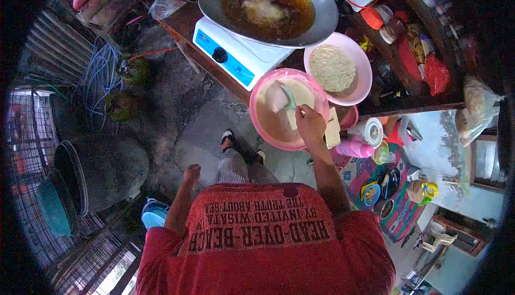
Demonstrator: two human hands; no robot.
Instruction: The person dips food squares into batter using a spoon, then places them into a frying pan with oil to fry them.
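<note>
At the 12 o'clock edge of the view, one big metal wok (322, 5) sits on one white stove (236, 53) with a blue front and one black knob. The wok holds dark oil, and one pale piece (263, 9) lies in the oil.

Toward 1 o'clock from the centre there are two pink bowls, and they touch each other. The nearer pink bowl (257, 126) holds a pale batter, and one flat slice (276, 97) lies in it. The farther pink bowl (365, 64) holds a round heap of crumbs.

The right hand (310, 124) is over the nearer bowl, at its 4 o'clock rim. Its fingers are closed around the handle of one light green spoon (288, 98), and the spoon tip touches the slice. One more pale slab (333, 128) lies just at 3 o'clock of this hand.

The left hand (190, 174) hangs low, at about 8 o'clock from the nearer bowl and well apart from it. It holds nothing, and the fingers are loosely curled.
</note>
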